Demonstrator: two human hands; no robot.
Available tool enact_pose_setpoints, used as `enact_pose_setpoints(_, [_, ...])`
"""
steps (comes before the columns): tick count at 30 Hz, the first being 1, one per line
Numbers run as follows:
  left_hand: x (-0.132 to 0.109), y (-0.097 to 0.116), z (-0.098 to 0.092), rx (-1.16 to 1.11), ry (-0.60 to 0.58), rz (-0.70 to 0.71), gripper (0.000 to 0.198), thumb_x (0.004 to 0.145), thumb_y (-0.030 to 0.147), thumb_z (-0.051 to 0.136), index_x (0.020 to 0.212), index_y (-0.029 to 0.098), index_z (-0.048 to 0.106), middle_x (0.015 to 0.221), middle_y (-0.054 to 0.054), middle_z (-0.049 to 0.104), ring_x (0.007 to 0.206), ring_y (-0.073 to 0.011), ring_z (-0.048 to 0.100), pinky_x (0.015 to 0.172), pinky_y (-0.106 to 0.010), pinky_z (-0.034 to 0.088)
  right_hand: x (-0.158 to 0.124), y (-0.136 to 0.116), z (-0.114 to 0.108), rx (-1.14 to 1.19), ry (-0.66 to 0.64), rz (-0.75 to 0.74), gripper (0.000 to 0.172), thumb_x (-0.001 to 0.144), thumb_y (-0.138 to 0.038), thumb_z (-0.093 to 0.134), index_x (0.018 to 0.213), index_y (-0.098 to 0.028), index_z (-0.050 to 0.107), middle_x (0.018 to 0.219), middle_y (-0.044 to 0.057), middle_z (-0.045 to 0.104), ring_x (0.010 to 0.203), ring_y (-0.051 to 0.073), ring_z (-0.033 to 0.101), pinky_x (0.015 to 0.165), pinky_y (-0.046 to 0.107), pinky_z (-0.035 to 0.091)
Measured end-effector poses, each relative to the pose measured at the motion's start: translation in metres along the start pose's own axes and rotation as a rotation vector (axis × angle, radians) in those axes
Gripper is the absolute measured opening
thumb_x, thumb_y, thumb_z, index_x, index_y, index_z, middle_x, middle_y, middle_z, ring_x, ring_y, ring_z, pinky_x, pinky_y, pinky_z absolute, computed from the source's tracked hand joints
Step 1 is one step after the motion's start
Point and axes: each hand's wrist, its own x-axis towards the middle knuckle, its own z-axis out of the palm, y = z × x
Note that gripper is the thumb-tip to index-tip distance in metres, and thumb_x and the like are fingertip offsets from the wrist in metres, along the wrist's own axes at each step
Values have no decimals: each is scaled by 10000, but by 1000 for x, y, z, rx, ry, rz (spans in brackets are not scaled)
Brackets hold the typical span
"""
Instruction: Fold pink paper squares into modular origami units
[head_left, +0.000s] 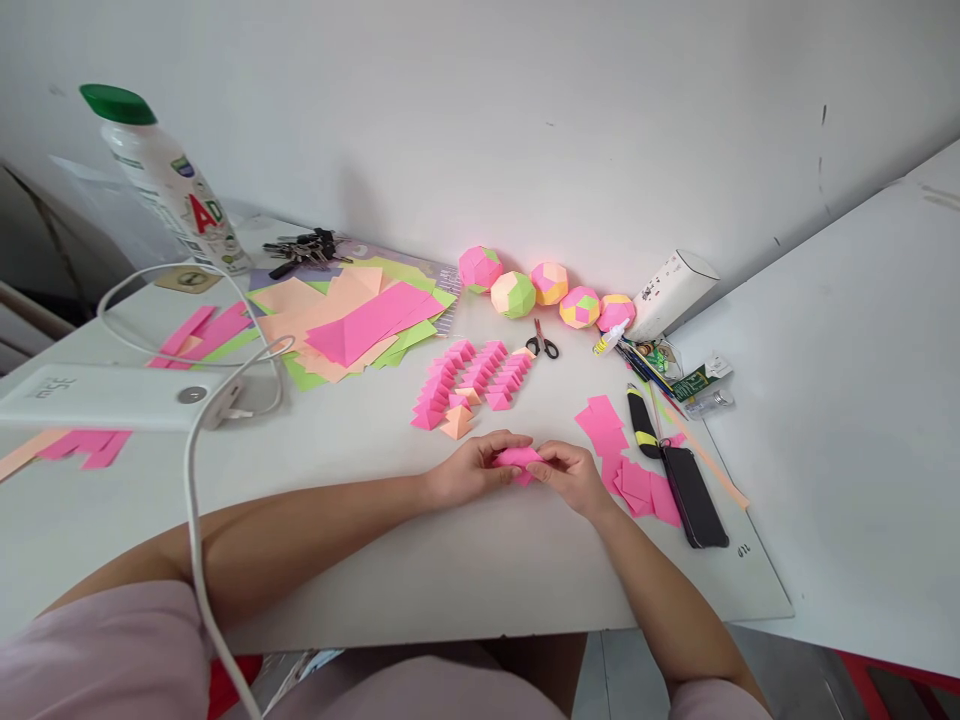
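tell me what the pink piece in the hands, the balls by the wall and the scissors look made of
The pink piece, pinched between left hand and right hand: thin matte paper, folded. The balls: probably the same paper, with flat matte facets in pink, yellow and green. The scissors: black handles look like plastic; blades too small to tell.

Left hand (pixel 471 470), right hand (pixel 574 478) — both pinched
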Motion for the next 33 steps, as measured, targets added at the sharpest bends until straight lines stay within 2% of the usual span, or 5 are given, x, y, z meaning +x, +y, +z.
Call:
enact_pose_setpoints(4, [-1, 5, 3, 67, 35, -25, 351, 779, 305, 607, 1113, 202, 572, 981, -39, 531, 864, -169, 599, 780, -338, 494, 0, 0, 0, -17, 24, -35, 134, 742, -306, 673, 707, -176, 666, 678, 16, 600, 623, 131, 530, 569, 258, 422])
enact_pose_setpoints(9, [-2, 12, 7, 343, 81, -2, 285, 812, 308, 546, 1048, 171, 628, 858, -38, 553, 689, -112, 523, 608, -240, 446, 0, 3, 0, -12, 64, -26, 173, 720, -345, 688, 709, -180, 635, 666, 9, 583, 615, 129, 526, 557, 254, 439])
enact_pose_setpoints(14, [-2, 12, 8, 380, 62, 12, 296, 826, 296, 514, 1074, 173, 620, 825, -23, 531, 594, -79, 477, 544, -218, 418, -1, 7, 0, 49, 115, 23, 226, 682, -338, 726, 827, -194, 629, 756, 17, 605, 678, 137, 562, 614, 264, 474])
enact_pose_setpoints(23, [-4, 10, 7, 474, 68, 15, 279, 831, 311, 488, 1017, 178, 647, 775, -17, 517, 604, -89, 456, 526, -205, 395, 0, 0, 1, 11, 86, -65, 171, 718, -350, 693, 764, -187, 667, 695, 17, 603, 632, 133, 545, 572, 263, 462])
enact_pose_setpoints(33, [-4, 10, 6, 542, 70, 51, 268, 833, 304, 472, 970, 180, 666, 763, -25, 555, 647, -112, 483, 562, -218, 406, 0, 0, 2, 54, 85, -29, 156, 697, -334, 709, 743, -189, 673, 699, 22, 606, 633, 139, 552, 560, 266, 468])
